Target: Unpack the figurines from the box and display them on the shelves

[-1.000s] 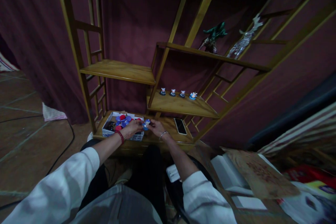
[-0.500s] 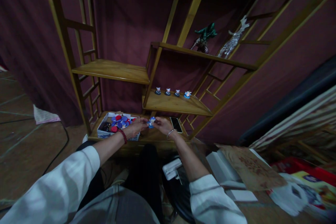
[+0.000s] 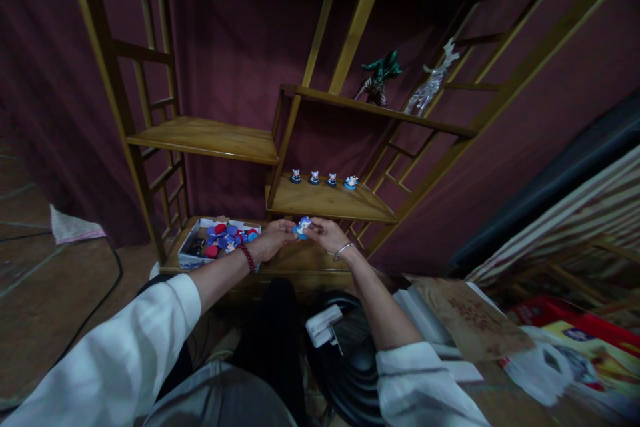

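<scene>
Between my two hands is a small blue and white figurine (image 3: 302, 227), held upright above the bottom shelf. My left hand (image 3: 273, 239) has its fingertips on the figurine's left side near the base. My right hand (image 3: 327, 235) pinches it from the right. Left of my hands sits an open white box (image 3: 186, 252) with many small blue, red and dark figurines (image 3: 228, 236) heaped in it. On the shelf (image 3: 320, 201) just beyond stand several figurines in a row: dark-based ones (image 3: 314, 178) and a blue and white one (image 3: 351, 183) at the right end.
A green figure (image 3: 381, 77) and a clear deer ornament (image 3: 433, 80) stand on the upper shelf. Below my right arm is a round black stool (image 3: 350, 360) with a white device (image 3: 323, 324) on it. Cardboard (image 3: 465, 313) and bags (image 3: 540, 367) lie at the right.
Both hands and the figurine have moved slightly right and up relative to the shelf. My right hand now hides the dark phone-like slab seen before. The camera view has shifted a little.
</scene>
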